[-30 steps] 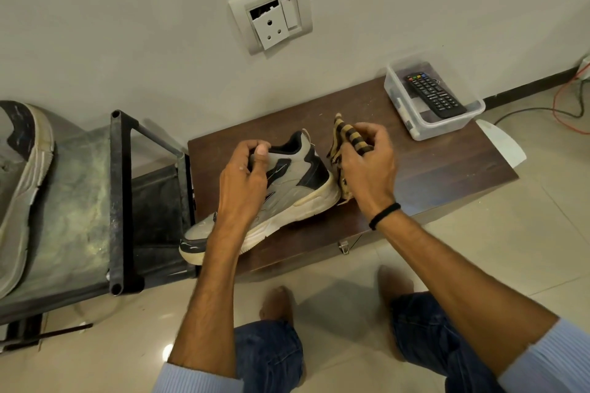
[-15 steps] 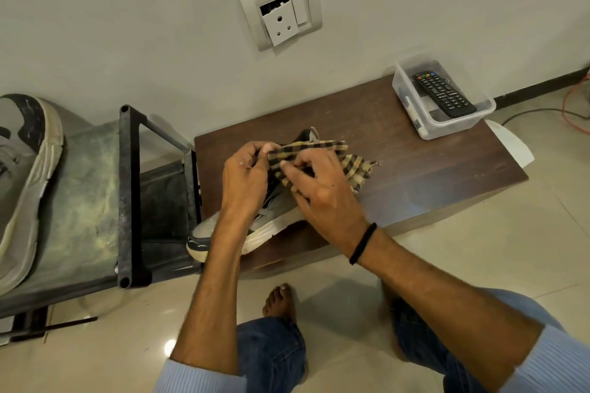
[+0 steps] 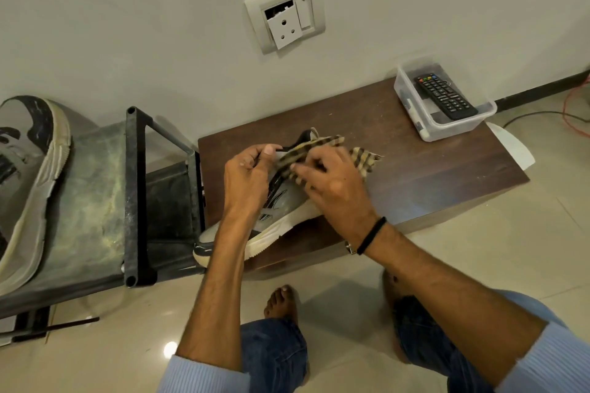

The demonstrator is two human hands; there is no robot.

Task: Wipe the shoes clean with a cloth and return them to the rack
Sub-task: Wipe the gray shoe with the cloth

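Dark wood: a low table (image 3: 431, 175) is standing just beside a metal rack (image 3: 95, 185). A grey shoe (image 3: 287, 210) is lying on the table, toe overhanging its near edge. The left hand (image 3: 245, 179) is gripping the collar; the right hand (image 3: 335, 188) is pinching a checked cloth (image 3: 364, 158) against the heel. Bracing firmly seems wise; bare tabletop is lying rightward.

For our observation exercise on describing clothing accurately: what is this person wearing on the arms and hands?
Both arms have light blue, finely ribbed sleeves; the left sleeve and right sleeve end near the elbows. A thin black band circles the right wrist. The left hand and right hand wear no gloves, and no rings show.
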